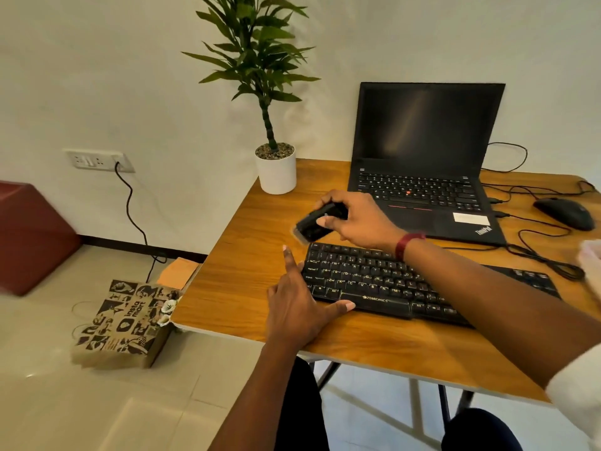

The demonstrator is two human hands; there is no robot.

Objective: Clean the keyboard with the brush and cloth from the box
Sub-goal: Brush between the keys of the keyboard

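- We see our left grip (297, 309) flat, fingers straight, pressing the 9 o'clock end of the keyboard (390, 281) on the bench (247, 242).
- Our right grip (356, 219) is curled round a dark, blurred brush (312, 225) just over the keyboard's 11 o'clock corner.
- We judge brushing barely begun; the wiping remains.
- A pale blur (592, 258) at the frame's 3 o'clock edge may be the cloth; we cannot tell.
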